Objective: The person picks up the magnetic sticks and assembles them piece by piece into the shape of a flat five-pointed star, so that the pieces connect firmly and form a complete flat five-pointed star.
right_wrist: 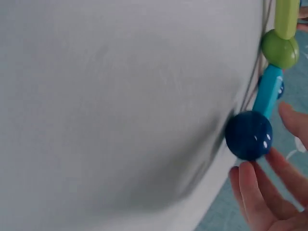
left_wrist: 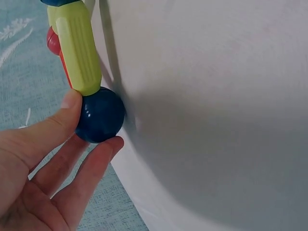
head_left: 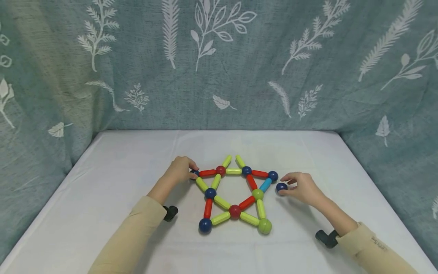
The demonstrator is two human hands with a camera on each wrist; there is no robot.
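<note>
A star-shaped frame of magnetic sticks [head_left: 234, 171] and balls lies on the white cloth. At its left corner, my left hand [head_left: 181, 169] pinches a dark blue ball [left_wrist: 101, 115] between thumb and fingertips; a lime-green stick [left_wrist: 79, 48] meets that ball. Just right of the frame, a loose dark blue ball [head_left: 281, 187] sits at the fingertips of my right hand [head_left: 302, 186], which grips it from its right side with one finger raised above. In the right wrist view this same ball [right_wrist: 249, 135] overlaps the end of a light blue stick [right_wrist: 267, 91].
Another dark blue ball [head_left: 272, 176] forms the frame's right corner, close beside the loose one. Two lime-green sticks [head_left: 227, 160] lean toward each other at the top with a gap between their tips. A green leaf-patterned curtain [head_left: 219, 76] hangs behind the table [head_left: 102, 190].
</note>
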